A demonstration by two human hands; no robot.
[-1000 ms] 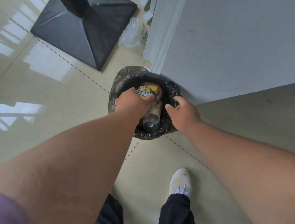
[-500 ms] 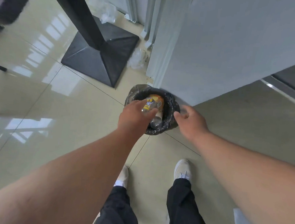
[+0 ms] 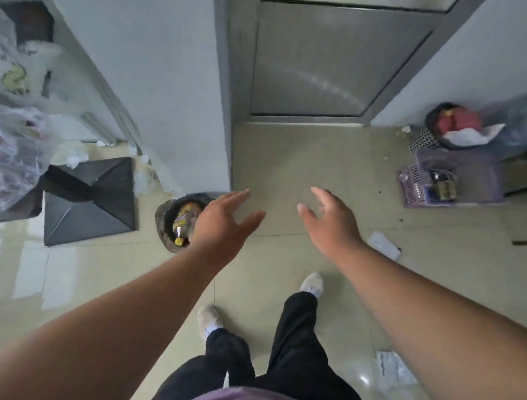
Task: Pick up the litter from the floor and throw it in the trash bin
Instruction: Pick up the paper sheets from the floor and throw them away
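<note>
The small trash bin [image 3: 163,223], lined with a black bag, stands on the tiled floor by the wall corner. Inside it lie a yellow wrapper and a bottle [image 3: 181,221]. My left hand [image 3: 223,218] hovers just right of the bin, fingers spread, holding nothing. My right hand [image 3: 330,221] is out in front, further right, also spread and holding nothing. A white scrap of litter [image 3: 383,244] lies on the floor right of my right wrist. A clear crumpled plastic piece [image 3: 394,379] lies at the lower right.
A black pyramid-shaped stand base [image 3: 90,202] sits left of the bin. Plastic bags [image 3: 7,148] hang at the far left. A purple basket [image 3: 449,184] and a heap of bags [image 3: 460,127] stand at the right wall. A metal door [image 3: 323,62] is ahead. My feet stand below.
Both hands have come away from the bin and opened; the bottle now lies in it. The view has risen and swung right, showing the door and the basket.
</note>
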